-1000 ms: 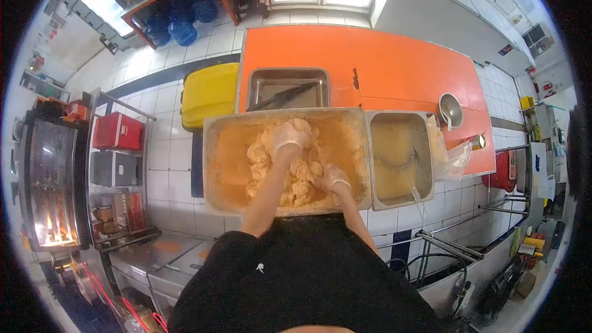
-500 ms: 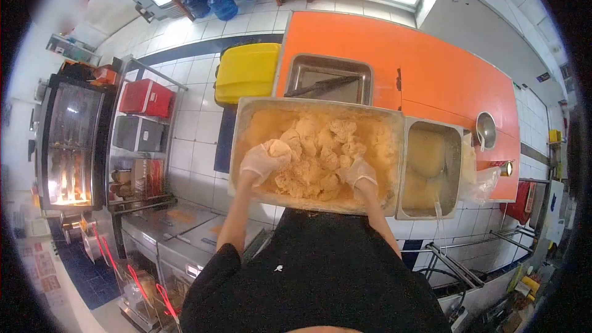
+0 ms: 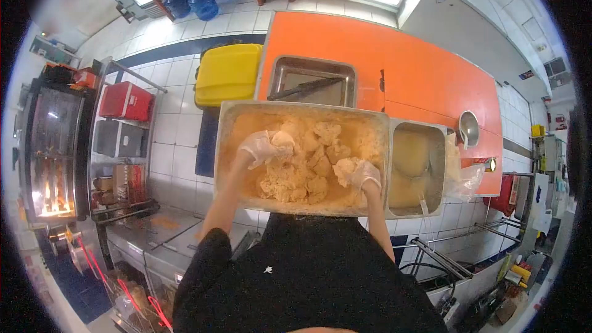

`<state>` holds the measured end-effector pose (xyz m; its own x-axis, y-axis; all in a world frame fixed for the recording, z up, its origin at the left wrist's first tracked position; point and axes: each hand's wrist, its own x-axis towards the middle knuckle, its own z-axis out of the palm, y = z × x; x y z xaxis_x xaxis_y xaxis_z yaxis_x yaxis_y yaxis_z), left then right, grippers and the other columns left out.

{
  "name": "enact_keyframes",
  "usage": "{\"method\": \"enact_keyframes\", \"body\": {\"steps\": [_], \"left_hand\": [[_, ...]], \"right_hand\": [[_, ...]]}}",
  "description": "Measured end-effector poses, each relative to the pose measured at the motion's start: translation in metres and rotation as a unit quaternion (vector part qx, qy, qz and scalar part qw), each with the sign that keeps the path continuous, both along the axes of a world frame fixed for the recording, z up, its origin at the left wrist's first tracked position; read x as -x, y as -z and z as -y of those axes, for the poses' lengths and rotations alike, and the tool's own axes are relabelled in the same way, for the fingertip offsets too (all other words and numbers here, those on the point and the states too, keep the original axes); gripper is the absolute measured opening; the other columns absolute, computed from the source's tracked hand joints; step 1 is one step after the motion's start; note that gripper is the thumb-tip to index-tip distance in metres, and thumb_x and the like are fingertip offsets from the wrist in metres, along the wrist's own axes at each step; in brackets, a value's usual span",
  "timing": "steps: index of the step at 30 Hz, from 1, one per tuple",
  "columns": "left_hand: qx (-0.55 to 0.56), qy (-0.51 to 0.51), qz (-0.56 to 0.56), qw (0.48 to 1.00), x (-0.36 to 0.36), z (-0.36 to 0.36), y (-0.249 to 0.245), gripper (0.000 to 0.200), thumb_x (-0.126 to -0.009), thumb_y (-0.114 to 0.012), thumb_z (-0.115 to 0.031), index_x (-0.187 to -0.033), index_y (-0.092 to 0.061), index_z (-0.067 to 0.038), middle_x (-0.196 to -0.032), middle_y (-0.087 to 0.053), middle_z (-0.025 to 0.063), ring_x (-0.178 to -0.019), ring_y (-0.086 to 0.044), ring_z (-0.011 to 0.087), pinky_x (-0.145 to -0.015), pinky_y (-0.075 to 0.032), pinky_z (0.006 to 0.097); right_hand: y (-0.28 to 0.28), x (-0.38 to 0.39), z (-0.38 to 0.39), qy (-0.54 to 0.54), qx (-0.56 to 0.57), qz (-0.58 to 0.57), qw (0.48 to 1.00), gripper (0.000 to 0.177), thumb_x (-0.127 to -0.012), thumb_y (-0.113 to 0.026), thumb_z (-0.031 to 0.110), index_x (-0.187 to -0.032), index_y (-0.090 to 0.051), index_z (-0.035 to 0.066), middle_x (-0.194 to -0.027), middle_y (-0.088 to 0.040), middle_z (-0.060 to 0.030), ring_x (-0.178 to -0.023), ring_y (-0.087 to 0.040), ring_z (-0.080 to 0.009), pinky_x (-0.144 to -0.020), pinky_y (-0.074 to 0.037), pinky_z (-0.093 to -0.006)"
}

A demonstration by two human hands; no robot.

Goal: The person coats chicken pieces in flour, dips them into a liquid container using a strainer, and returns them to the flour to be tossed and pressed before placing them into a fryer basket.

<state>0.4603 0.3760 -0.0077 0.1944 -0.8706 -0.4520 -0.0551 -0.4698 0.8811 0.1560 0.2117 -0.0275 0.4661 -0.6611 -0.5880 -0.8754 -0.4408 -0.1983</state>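
Note:
A large metal tray (image 3: 226, 176) holds loose orange-tinted flour and a heap of flour-coated chicken pieces (image 3: 302, 176). My left hand (image 3: 258, 149), in a clear plastic glove, is at the heap's left side, its fingers curled on a coated chicken piece (image 3: 283, 138). Toward the tray's right side, my gloved right hand (image 3: 368, 176) grips another coated piece (image 3: 346, 170), apart from the main heap. The undersides of both pieces and some fingertips are hidden.
Touching the tray on the right is a deep metal pan (image 3: 445, 172) of cloudy liquid with a utensil in it. Behind lie an orange table (image 3: 431, 74), a shallow metal pan (image 3: 351, 80) with dark tongs and a steel bowl (image 3: 468, 124). A yellow bin (image 3: 228, 74) stands left.
My right hand has moved right across the tray with a chicken piece. My left hand has shifted slightly up and inward over the heap. The whole view has slid left.

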Motion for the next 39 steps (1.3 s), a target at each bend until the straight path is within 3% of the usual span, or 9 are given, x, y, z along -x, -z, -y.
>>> {"method": "enact_keyframes", "body": {"steps": [5, 9, 12, 15, 24, 30, 33, 38, 39], "left_hand": [[-0.166, 0.178, 0.357, 0.902, 0.014, 0.015, -0.03, 0.067, -0.073, -0.069, -0.062, -0.116, -0.068, -0.011, -0.104, -0.07, 0.0187, -0.09, -0.067, 0.0335, -0.08, -0.052, 0.0435], [-0.219, 0.154, 0.251, 0.93, 0.006, 0.014, -0.03, 0.068, -0.074, -0.07, -0.062, -0.117, -0.067, -0.009, -0.102, -0.071, 0.0171, -0.094, -0.067, 0.0284, -0.083, -0.052, 0.0391], [-0.084, 0.04, 0.091, 0.991, -0.018, -0.02, 0.057, 0.06, -0.077, -0.072, -0.055, -0.114, -0.069, -0.008, -0.1, -0.071, 0.0147, -0.094, -0.067, 0.0262, -0.083, -0.052, 0.0372], [-0.118, 0.028, 0.158, 0.98, -0.006, -0.02, -0.052, 0.053, -0.08, -0.073, -0.048, -0.113, -0.068, -0.007, -0.101, -0.072, 0.0133, -0.094, -0.067, 0.0259, -0.084, -0.051, 0.0351], [-0.221, 0.094, 0.3, 0.923, 0.041, 0.012, -0.025, 0.066, -0.073, -0.068, -0.065, -0.097, -0.071, -0.003, -0.087, -0.069, 0.0218, -0.08, -0.066, 0.0349, -0.074, -0.052, 0.0461], [-0.131, -0.148, 0.267, 0.943, 0.027, -0.034, 0.083, 0.062, -0.073, -0.068, -0.064, -0.1, -0.072, -0.008, -0.087, -0.071, 0.0178, -0.081, -0.067, 0.0336, -0.074, -0.052, 0.044], [-0.139, -0.194, 0.244, 0.94, 0.046, -0.046, -0.054, 0.061, -0.075, -0.067, -0.065, -0.103, -0.073, -0.01, -0.092, -0.072, 0.0163, -0.086, -0.067, 0.0331, -0.077, -0.053, 0.0424], [-0.249, -0.159, 0.342, 0.892, 0.055, -0.066, -0.095, 0.058, -0.077, -0.065, -0.065, -0.104, -0.073, -0.014, -0.098, -0.072, 0.0137, -0.093, -0.068, 0.03, -0.084, -0.053, 0.0406], [0.036, -0.214, 0.352, 0.911, 0.038, -0.08, 0.046, 0.058, -0.074, -0.066, -0.065, -0.099, -0.074, -0.014, -0.099, -0.072, 0.0131, -0.092, -0.067, 0.0298, -0.087, -0.052, 0.0408]], "right_hand": [[0.012, -0.029, -0.001, 0.005, 0.006, 0.099, 0.995, 0.052, -0.076, -0.07, 0.05, -0.103, -0.07, 0.006, -0.106, -0.069, -0.0185, -0.095, -0.066, -0.0362, -0.084, -0.053, -0.043], [0.088, -0.037, 0.011, -0.115, 0.045, 0.15, 0.981, 0.059, -0.07, -0.077, 0.05, -0.103, -0.067, 0.003, -0.097, -0.07, -0.0186, -0.086, -0.067, -0.0346, -0.078, -0.054, -0.0406], [-0.014, -0.053, 0.014, -0.038, -0.111, 0.055, 0.992, 0.072, -0.071, -0.071, 0.061, -0.112, -0.065, 0.002, -0.104, -0.069, -0.0204, -0.098, -0.066, -0.0373, -0.084, -0.052, -0.0442], [0.002, -0.04, 0.004, -0.056, -0.04, 0.077, 0.995, 0.074, -0.071, -0.07, 0.063, -0.112, -0.066, 0.001, -0.104, -0.069, -0.0216, -0.099, -0.065, -0.038, -0.084, -0.052, -0.0438], [0.017, -0.045, -0.003, 0.024, -0.174, 0.082, 0.981, 0.059, -0.082, -0.066, 0.05, -0.118, -0.065, 0.003, -0.116, -0.066, -0.0224, -0.108, -0.063, -0.0374, -0.091, -0.05, -0.0403], [0.131, -0.024, 0.045, -0.065, -0.24, 0.287, 0.925, 0.06, -0.084, -0.069, 0.038, -0.132, -0.056, 0.004, -0.123, -0.066, -0.0137, -0.111, -0.064, -0.0195, -0.089, -0.051, -0.0402], [0.009, -0.059, 0.035, -0.12, -0.133, 0.138, 0.974, 0.065, -0.085, -0.069, 0.038, -0.139, -0.049, 0.008, -0.135, -0.058, -0.0095, -0.115, -0.061, -0.0227, -0.091, -0.05, -0.0417], [0.049, -0.088, 0.03, -0.214, 0.076, 0.136, 0.964, 0.064, -0.084, -0.071, 0.037, -0.14, -0.05, 0.014, -0.139, -0.054, -0.0075, -0.12, -0.058, -0.024, -0.095, -0.049, -0.0404], [0.052, -0.086, 0.029, -0.218, 0.074, 0.149, 0.962, 0.063, -0.084, -0.07, 0.037, -0.139, -0.05, 0.013, -0.139, -0.055, -0.0077, -0.121, -0.057, -0.0241, -0.095, -0.049, -0.0398]]}}
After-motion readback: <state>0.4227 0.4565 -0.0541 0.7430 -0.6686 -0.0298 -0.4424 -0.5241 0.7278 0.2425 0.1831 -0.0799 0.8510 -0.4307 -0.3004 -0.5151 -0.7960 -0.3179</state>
